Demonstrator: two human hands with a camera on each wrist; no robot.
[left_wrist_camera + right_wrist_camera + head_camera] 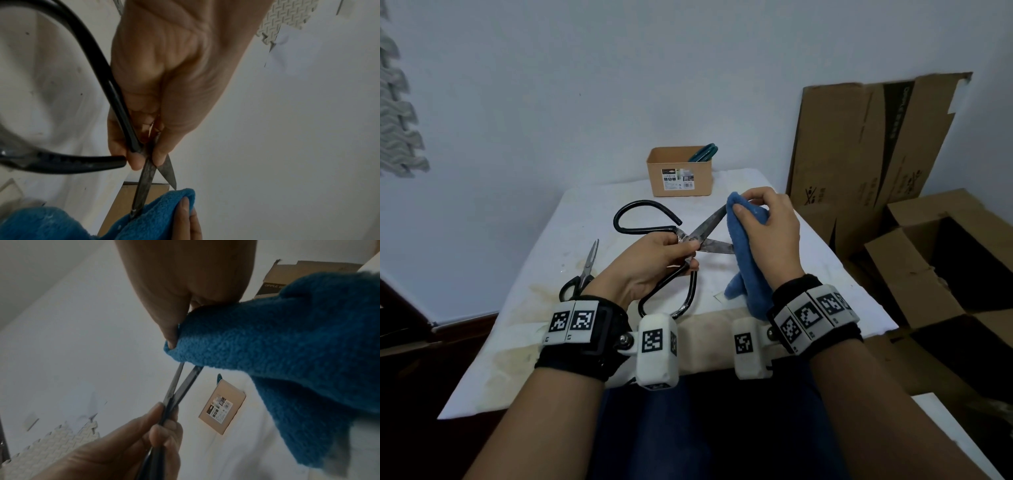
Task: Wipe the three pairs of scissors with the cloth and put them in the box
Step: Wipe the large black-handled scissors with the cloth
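My left hand (pixel 654 260) grips the large black-handled scissors (pixel 705 229) near their pivot, blades spread apart above the table. The same scissors (pixel 148 172) show in the left wrist view, and their blades (pixel 180 386) in the right wrist view. My right hand (pixel 763 222) pinches the blue cloth (pixel 746 253) folded over the tip of the far blade. That cloth (pixel 277 340) hangs down to the table. A small black-handled pair of scissors (pixel 585 270) lies at the left. Teal-handled scissors (pixel 703 153) stand in the brown box (pixel 679 174) at the table's back.
The white, stained table (pixel 551 308) ends close to my body. Flattened cardboard (pixel 859 144) leans on the wall at the right, and open cardboard boxes (pixel 945 260) stand on the floor beside the table.
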